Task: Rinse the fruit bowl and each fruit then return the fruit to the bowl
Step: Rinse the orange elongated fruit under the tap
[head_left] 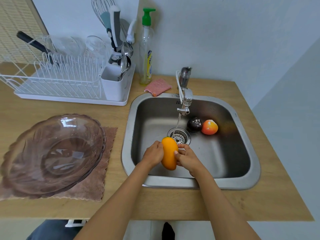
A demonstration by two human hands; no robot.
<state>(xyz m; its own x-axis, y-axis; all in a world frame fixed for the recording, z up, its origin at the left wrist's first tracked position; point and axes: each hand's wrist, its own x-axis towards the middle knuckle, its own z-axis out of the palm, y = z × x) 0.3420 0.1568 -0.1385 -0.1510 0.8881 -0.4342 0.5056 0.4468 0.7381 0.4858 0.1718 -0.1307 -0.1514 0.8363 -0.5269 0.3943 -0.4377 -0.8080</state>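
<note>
A mango (169, 153) is gripped by both hands' fingers (181, 146) beside the running tap (185, 103); two fruits wait in the sink (216, 183), the bowl (52, 153) left empty.

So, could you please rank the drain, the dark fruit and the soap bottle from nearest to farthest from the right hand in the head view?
From the right hand:
1. Drain, just beyond the fingertips.
2. Dark fruit, at the sink's back right.
3. Soap bottle, on the counter by the wall.
</note>
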